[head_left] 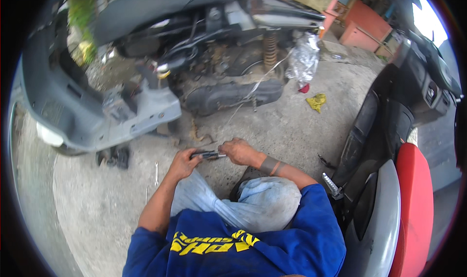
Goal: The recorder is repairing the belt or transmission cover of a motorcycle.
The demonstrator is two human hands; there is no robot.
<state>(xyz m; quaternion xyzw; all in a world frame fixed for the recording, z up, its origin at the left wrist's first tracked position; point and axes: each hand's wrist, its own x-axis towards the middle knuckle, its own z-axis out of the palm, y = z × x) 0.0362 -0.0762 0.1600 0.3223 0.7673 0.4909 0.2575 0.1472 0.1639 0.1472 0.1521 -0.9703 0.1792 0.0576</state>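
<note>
My left hand (pixel 184 164) grips one end of a small dark tool (pixel 206 154), whose exact kind I cannot make out. My right hand (pixel 237 151) is closed at its other, silvery end, above my bent knee in pale jeans (pixel 262 199). A thin pale wire (pixel 255 87) runs down from the partly stripped scooter (pixel 233 95) toward my hands. A rusty bent metal part (pixel 197 135) lies on the concrete (pixel 97 199) just beyond them. A wrench (pixel 156 172) lies on the ground to the left of my left forearm.
A grey body panel (pixel 131 112) stands at the left, a black part (pixel 112 156) below it. Crumpled foil (pixel 302 58) and a yellow rag (pixel 316 102) are beside the scooter's rear. At the right stand black scooter bodywork (pixel 369 121), a grey panel (pixel 379 218) and a red panel (pixel 413 194).
</note>
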